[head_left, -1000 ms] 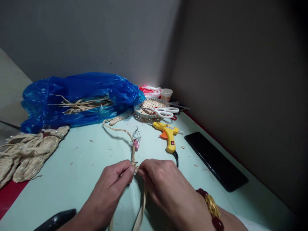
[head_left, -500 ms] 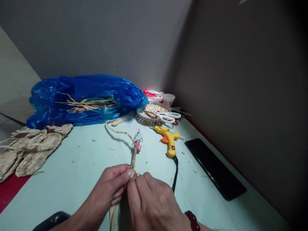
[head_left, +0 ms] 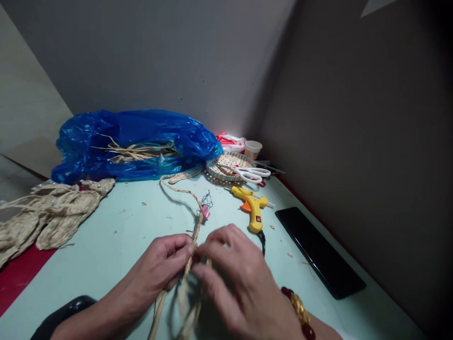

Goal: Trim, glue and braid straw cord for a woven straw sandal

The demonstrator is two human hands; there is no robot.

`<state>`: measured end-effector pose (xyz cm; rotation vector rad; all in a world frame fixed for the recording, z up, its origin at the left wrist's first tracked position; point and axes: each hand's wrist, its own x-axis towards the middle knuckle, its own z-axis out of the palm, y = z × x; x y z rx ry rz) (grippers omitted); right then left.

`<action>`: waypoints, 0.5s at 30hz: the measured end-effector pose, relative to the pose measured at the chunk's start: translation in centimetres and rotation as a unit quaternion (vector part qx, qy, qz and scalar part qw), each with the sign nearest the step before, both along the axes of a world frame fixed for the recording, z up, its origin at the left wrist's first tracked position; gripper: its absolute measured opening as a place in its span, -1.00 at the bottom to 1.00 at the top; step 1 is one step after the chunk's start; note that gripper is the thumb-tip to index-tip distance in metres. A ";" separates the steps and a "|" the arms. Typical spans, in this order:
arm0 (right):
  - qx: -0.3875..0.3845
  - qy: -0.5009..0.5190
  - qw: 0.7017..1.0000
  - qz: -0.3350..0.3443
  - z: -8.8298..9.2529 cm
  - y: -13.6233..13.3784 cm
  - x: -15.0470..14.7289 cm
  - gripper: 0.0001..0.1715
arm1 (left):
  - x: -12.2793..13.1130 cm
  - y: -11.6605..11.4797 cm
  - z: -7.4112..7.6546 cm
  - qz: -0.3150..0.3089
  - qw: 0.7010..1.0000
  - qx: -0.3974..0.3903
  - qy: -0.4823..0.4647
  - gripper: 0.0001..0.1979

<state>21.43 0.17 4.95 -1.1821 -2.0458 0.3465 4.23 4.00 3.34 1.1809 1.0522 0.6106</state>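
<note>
A narrow braided straw cord [head_left: 196, 231] runs from the back of the table toward me, with a pink binder clip [head_left: 205, 212] fixed on it. My left hand [head_left: 170, 264] pinches the braid just below the clip, thumb on top. Close to its right side is my right hand [head_left: 237, 274], fingers curved and parted, somewhat blurred; whether a strand lies between its fingertips cannot be made out. Loose flat strands [head_left: 157, 314] hang down below both hands, some smeared by motion.
A blue plastic bag [head_left: 141, 125] of straw lies at the back. Woven straw pieces [head_left: 69, 215] are on the left. Behind the hands are a basket [head_left: 215, 172] with white scissors [head_left: 253, 174], a yellow glue gun [head_left: 254, 208], and a black phone [head_left: 318, 250] at right.
My right hand has lifted and spread its fingers, moving slightly away from my left hand. More loose strands show below. My left hand still pinches the braid. The view has shifted slightly.
</note>
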 end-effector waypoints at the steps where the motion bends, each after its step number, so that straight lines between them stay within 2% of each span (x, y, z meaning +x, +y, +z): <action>1: -0.076 0.047 0.996 -0.018 0.1 0.2 0.2 -0.81 | 0.0 0.1 0.2 -0.002 1.000 0.005 0.005 -0.67; 3: -0.214 0.114 0.970 -0.007 0.1 0.8 0.4 -0.79 | 0.0 0.3 0.6 -0.018 1.000 0.007 0.005 -0.67; 6: -0.358 0.182 0.912 0.088 -0.6 1.5 0.3 -0.79 | 0.1 0.5 0.7 -0.078 0.997 0.020 -0.005 -0.69; 7: -0.377 0.195 0.899 0.109 -0.8 1.7 0.3 -0.78 | 0.1 0.5 0.6 -0.091 0.995 0.028 0.002 -0.69; 11: -0.382 0.173 0.900 0.118 -1.4 2.1 0.5 -0.74 | -0.1 0.6 0.7 -0.094 0.992 0.055 0.060 -0.70; 15: -0.417 0.176 0.881 0.136 -1.1 2.3 1.0 -0.67 | -0.2 0.7 0.9 -0.125 0.982 0.107 0.093 -0.68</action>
